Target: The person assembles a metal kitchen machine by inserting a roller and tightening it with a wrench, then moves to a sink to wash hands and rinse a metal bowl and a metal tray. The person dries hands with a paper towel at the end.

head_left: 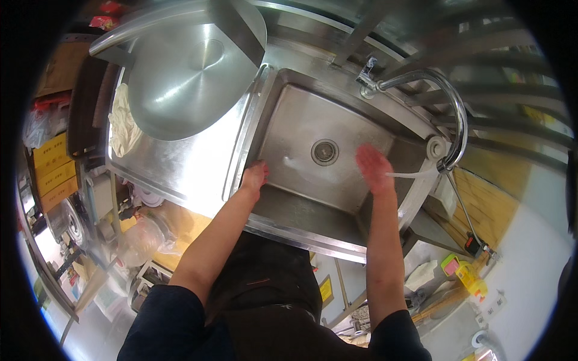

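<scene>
We stand at a steel sink [301, 120], looking straight down into its basin. Our left hand [255, 175] rests on the sink's left wall near the front corner, fingers curled over the rim; it looks to be gripping the edge, holding nothing else. Our right hand [373, 168] is out over the basin floor, open and flat, fingers loosely together and pointing away from us, blurred by motion. It holds nothing that we can make out.

The tap [448, 114] arches over from the back right corner, and its spout ends just right of the right hand. A thin stream of water [409, 174] runs sideways from the spout toward that hand and seems to meet it at the wrist side of the palm. So the water lies to the right of the right hand, its line running left to right, and the right hand is by far the nearer; the left is well apart, across the basin.

The drain [324, 151] sits between the two hands, a little farther back. On the table to the left of the sink lies a large steel bowl [180, 78], with a pale cloth [123, 123] bunched at its left edge.
</scene>
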Motion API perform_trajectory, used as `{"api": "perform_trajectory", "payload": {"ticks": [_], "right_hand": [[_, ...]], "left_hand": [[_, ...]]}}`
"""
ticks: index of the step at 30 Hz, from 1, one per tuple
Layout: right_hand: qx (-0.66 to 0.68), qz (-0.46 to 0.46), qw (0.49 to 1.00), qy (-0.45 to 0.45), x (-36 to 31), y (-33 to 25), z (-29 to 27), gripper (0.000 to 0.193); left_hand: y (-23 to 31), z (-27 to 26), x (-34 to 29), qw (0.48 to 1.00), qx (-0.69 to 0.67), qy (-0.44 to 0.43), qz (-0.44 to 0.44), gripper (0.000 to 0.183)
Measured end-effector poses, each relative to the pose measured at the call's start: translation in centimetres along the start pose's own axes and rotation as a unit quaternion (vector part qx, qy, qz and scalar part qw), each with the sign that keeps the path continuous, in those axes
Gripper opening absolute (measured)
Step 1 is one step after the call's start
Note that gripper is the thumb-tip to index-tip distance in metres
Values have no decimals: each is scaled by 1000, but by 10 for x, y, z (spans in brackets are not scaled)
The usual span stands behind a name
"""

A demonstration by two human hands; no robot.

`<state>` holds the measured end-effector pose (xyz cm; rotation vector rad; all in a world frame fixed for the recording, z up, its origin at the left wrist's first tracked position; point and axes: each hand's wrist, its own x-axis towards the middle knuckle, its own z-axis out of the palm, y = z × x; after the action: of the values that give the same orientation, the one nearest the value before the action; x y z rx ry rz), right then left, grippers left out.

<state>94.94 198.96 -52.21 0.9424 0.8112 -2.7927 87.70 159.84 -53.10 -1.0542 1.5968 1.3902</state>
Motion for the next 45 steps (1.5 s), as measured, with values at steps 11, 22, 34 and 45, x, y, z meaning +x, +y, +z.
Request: {"api": "perform_trajectory", "payload": {"ticks": [11, 22, 34, 45], "right_hand": [[-42, 14, 965, 257, -21, -8, 32, 32], [-278, -366, 868, 189, -114, -101, 206, 52], [-493, -336, 796, 102, -109, -27, 301, 44], [-23, 187, 977, -100, 7, 24, 222, 49]], "left_hand": [[4, 12, -20, 996, 16, -91, -2, 43], [3, 16, -35, 992, 29, -118, -15, 43], [11, 6, -28, 992, -17, -119, -35, 40], [13, 13, -3, 998, -8, -41, -37, 39]]}}
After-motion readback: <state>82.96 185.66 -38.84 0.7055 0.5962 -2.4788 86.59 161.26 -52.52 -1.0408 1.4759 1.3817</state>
